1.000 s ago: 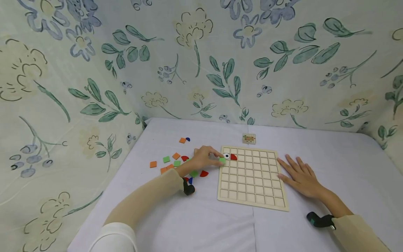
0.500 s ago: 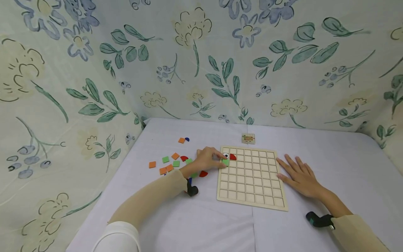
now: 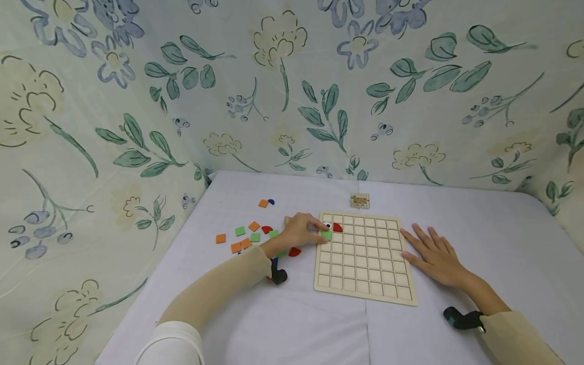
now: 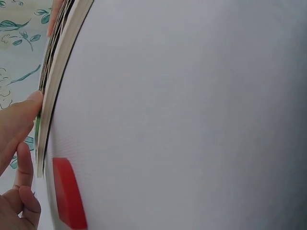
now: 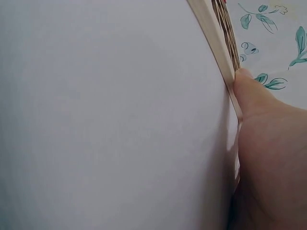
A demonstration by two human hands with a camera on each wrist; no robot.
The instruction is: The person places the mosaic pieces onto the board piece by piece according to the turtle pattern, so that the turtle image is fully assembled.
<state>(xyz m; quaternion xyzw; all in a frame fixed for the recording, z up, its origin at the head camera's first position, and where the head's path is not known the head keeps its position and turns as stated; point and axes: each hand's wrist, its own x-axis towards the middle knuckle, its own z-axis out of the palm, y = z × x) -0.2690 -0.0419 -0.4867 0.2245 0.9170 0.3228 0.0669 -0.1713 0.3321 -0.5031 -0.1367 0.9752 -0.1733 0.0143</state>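
Note:
My left hand (image 3: pixel 298 229) is at the left edge of a wooden grid board (image 3: pixel 365 259), thumb and forefinger at either side of a green square tile (image 3: pixel 326 235). That tile lies in a cell of the leftmost column, its thin green edge (image 4: pixel 37 122) showing by the thumb in the left wrist view. Just above it is a white tile with a black eye (image 3: pixel 327 225), partly covered by the forefinger. A red quarter-round tile (image 3: pixel 337 227) fills the cell beside the eye. My right hand (image 3: pixel 435 257) lies flat, fingers spread, with fingertips on the board's right edge.
Loose orange tiles (image 3: pixel 221 238), green tiles (image 3: pixel 240 231) and red pieces (image 3: pixel 295 252) are scattered left of the board, some hidden by the left arm. An orange tile (image 3: pixel 263 203) and a blue piece (image 3: pixel 271 202) lie farther back. A small pattern card (image 3: pixel 360 201) lies behind the board.
The left hand has moved slightly right, bringing the green tile from the board's left edge into the cell below the eye tile. The right hand has stayed in place.

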